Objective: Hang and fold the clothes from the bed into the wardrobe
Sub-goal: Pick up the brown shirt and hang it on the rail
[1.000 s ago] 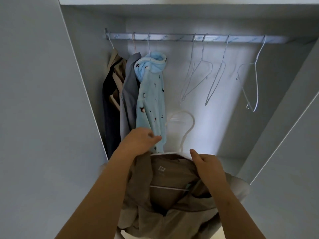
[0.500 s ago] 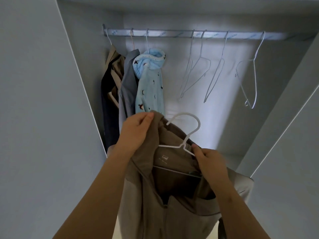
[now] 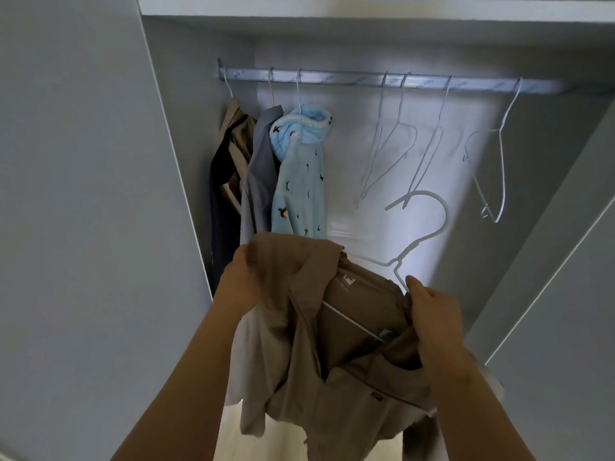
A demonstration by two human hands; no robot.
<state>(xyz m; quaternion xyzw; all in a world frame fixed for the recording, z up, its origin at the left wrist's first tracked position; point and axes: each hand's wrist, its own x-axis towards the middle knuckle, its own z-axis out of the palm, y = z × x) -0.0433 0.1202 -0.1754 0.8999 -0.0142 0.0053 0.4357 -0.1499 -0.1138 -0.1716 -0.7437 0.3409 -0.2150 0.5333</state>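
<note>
Holds a beige shirt (image 3: pixel 332 377) on a white wire hanger (image 3: pixel 396 261) up before the open wardrobe (image 3: pixel 186 161), below the rail (image 3: pixel 349 82) and not yet hooked to it. Grips a bunched shoulder of the cloth with the left hand (image 3: pixel 243 281), fingers curled in and mostly buried under the fold. Pinches the hanger's sloping arm and the collar together with the right hand (image 3: pixel 432 314), thumb on top, other fingers hidden behind the fabric. Between the two grips, only the hook, neck and part of the bottom bar of the hanger exposed, all else covered by shirt. Below the grips, hem cut off by the frame edge. Above and left of the left-hand grip, on the rail: a light blue hooded garment (image 3: pixel 299 181), a grey shirt (image 3: pixel 259 174) and darker clothes (image 3: pixel 221 201) crowded together, hard to tell apart. Above the right-hand grip, empty wire hangers (image 3: pixel 392 154), pale against the back wall, count unclear.
</note>
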